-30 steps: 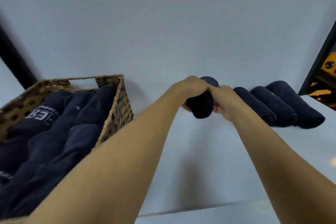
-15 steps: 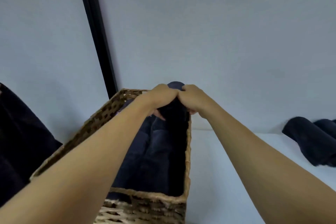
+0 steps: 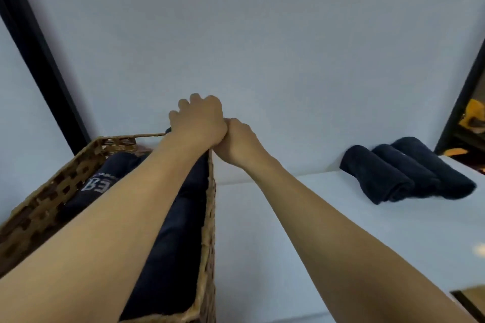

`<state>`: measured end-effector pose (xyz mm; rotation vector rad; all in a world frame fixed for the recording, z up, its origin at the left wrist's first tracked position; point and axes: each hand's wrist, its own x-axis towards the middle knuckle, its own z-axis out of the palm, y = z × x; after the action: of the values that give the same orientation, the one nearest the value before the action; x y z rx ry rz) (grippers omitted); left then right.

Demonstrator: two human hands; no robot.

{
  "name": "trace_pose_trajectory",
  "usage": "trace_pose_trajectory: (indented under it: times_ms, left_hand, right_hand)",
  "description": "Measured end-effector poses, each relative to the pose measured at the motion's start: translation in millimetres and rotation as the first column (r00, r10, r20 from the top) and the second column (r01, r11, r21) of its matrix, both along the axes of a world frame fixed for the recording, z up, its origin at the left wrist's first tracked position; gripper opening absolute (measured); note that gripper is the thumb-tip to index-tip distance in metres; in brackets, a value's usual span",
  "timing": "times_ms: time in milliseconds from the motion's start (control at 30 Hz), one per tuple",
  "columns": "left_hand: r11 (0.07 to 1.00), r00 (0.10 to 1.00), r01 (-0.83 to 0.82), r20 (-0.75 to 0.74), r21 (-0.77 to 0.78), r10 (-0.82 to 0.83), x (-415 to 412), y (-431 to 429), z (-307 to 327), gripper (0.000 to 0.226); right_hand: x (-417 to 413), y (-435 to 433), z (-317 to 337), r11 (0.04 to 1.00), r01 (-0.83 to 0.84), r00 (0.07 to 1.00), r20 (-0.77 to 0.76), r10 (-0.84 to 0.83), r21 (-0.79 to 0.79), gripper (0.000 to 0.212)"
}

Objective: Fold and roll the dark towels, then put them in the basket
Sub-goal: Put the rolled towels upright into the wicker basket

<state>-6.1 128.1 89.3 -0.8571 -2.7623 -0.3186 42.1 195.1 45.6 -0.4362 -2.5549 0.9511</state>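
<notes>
A woven wicker basket (image 3: 208,217) stands at the left and holds several dark navy towels, one with white lettering (image 3: 98,186). A rolled dark towel (image 3: 181,231) lies along the basket's right wall under my left forearm, and its far end peeks out beside my wrist. My left hand (image 3: 198,123) is above the basket's far right corner, its fingers curled over that end. Pressed against it is my right hand (image 3: 237,143), just outside the right wall, with its fingers hidden behind the left hand. Three more rolled dark towels (image 3: 401,173) lie side by side at the right on the white table (image 3: 301,231).
A pale wall rises right behind the table. A black post (image 3: 44,68) slants down behind the basket at the left, and another dark frame edge (image 3: 462,97) stands at the far right with yellow objects beyond it.
Both hands carried the rolled towel left from the row of rolls to the basket. It now lies lower, along the right wall, and the view has swung back to the right.
</notes>
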Motion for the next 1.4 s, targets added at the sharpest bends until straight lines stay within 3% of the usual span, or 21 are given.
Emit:
trace_pose_trajectory:
  times_ms: [67,133,267,400,600,800,967,1033,1167,1300,1400]
  left_hand:
    - [0.978,0.984,0.143,0.082,0.152,-0.157,15.6,39.5,1.4,0.035]
    - [0.917,0.907,0.232,0.267,0.325,-0.325,33.7,79.3,-8.4,0.032]
    - [0.826,0.673,0.226,0.53,0.517,-0.516,74.4,165.0,-53.0,0.036]
    - [0.844,0.446,0.124,0.73,0.522,-0.517,116.8,241.6,-112.0,0.037]
    - [0.887,0.276,0.013,0.851,0.461,-0.447,149.0,305.4,-176.1,0.057]
    - [0.871,0.302,-0.102,0.849,0.48,-0.433,137.8,298.9,-170.8,0.054]
    - [0.859,0.483,-0.022,0.758,0.512,-0.439,101.3,240.7,-111.4,0.065]
    - [0.849,0.6,0.03,0.669,0.528,-0.438,80.4,202.8,-72.4,0.052]
    - [0.837,0.79,0.096,0.47,0.538,-0.393,42.2,107.0,7.5,0.037]
    - [0.856,0.898,0.035,0.359,0.516,-0.253,13.0,1.2,60.2,0.027]
    - [0.861,0.913,-0.079,0.384,0.502,-0.14,-10.0,-62.9,64.2,0.032]
  right_hand:
    - [24.0,35.4,3.5,0.994,0.104,0.99,-0.095,-0.105,-0.019,0.014]
    - [47.2,80.3,0.8,0.97,0.237,0.968,-0.1,-0.231,0.051,0.016]
    - [85.0,176.8,-27.5,0.892,0.414,0.901,0.061,-0.431,0.184,0.019]
    - [130.3,254.2,-80.0,0.808,0.538,0.786,0.204,-0.584,0.241,0.027]
    - [157.5,297.9,-129.8,0.7,0.667,0.603,0.365,-0.709,0.257,0.017]
    - [150.8,287.1,-127.5,0.727,0.679,0.658,0.355,-0.664,0.1,0.022]
    - [119.1,228.1,-73.3,0.774,0.611,0.789,0.194,-0.582,-0.162,0.022]
    - [103.7,188.8,-42.4,0.824,0.481,0.87,0.043,-0.492,-0.301,0.008]
    - [71.4,92.7,21.6,0.883,0.13,0.947,-0.207,-0.245,-0.451,0.015]
    - [27.6,5.1,57.3,0.89,-0.121,0.944,-0.327,-0.033,-0.44,0.012]
    - [-1.7,-50.6,61.5,0.877,-0.21,0.952,-0.293,0.084,-0.432,0.016]
